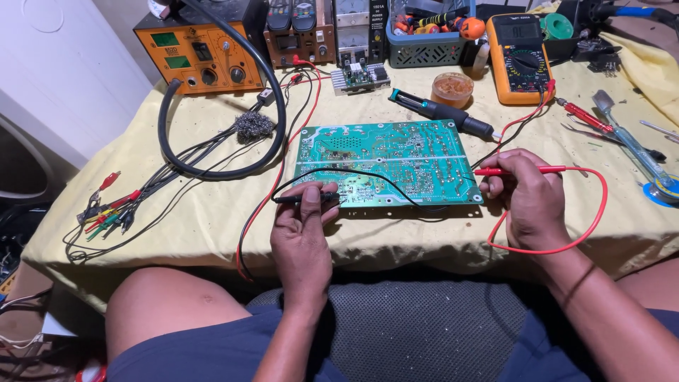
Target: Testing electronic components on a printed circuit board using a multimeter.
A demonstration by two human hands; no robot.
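At the far left of the table (177, 212), which is covered in a yellow cloth, we note a bundle of thin wires ending in coloured alligator clips (106, 209). Behind it stands an orange box-shaped soldering station with two small displays and knobs (198, 53), from which a thick black hose (272, 85) loops down over the cloth around a grey ball of steel wool (253, 125). We find the left hand (303, 233) at the near left edge of the green rectangular printed circuit board (385, 159); its fingers are closed around a slim black test probe (308, 198), whose tip rests on the board's lower left area. The board lies flat at the centre of the table, solder side up, with a thin black lead crossing it. Behind the board we record a black-handled soldering iron (442, 112) lying on the cloth and a small round tin of amber flux (453, 87). The right hand (527, 198) sits at the board's right edge, its fingers pinched on a slim red test probe (516, 170) lying level, its tip at the board's right margin. The probe's red lead (594, 219) curls around the wrist. A yellow-orange handheld multimeter with a rotary dial (520, 60) stands behind, and a glass-bodied syringe-like tool (633, 145) lies at the far right.
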